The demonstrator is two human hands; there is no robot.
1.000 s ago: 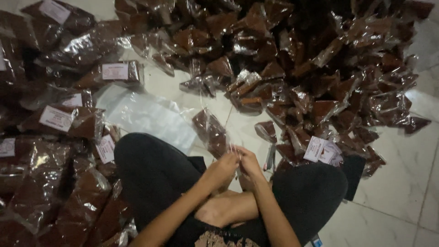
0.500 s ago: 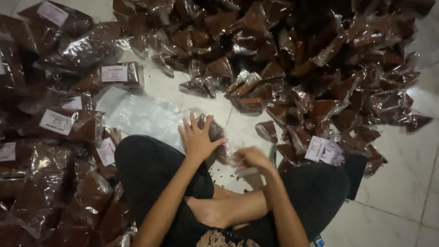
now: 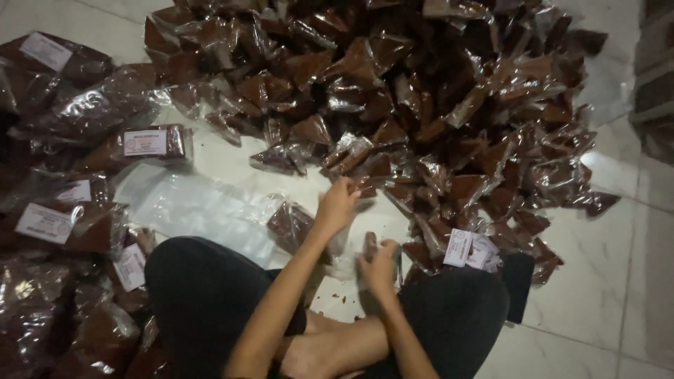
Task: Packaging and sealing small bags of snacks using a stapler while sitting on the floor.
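Note:
I sit cross-legged on a white tiled floor (image 3: 604,281) in black trousers. My left hand (image 3: 337,205) reaches forward to the near edge of a big heap of small clear packets of dark brown powder (image 3: 421,98), its fingers closing on one packet there. My right hand (image 3: 379,261) stays low by my knee and grips the mouth of a clear plastic bag (image 3: 345,265). A filled brown packet (image 3: 289,224) lies on the floor just left of my left wrist.
Larger sealed bags of brown powder with white labels (image 3: 63,224) pile up on my left. A flat empty clear bag (image 3: 189,207) lies in front of my left knee. A stack of white paper labels (image 3: 469,249) sits by my right knee.
My hands were together over my lap. The left hand then spread over the floor and has now stretched farther forward to the heap's edge. The right hand stayed near my knee.

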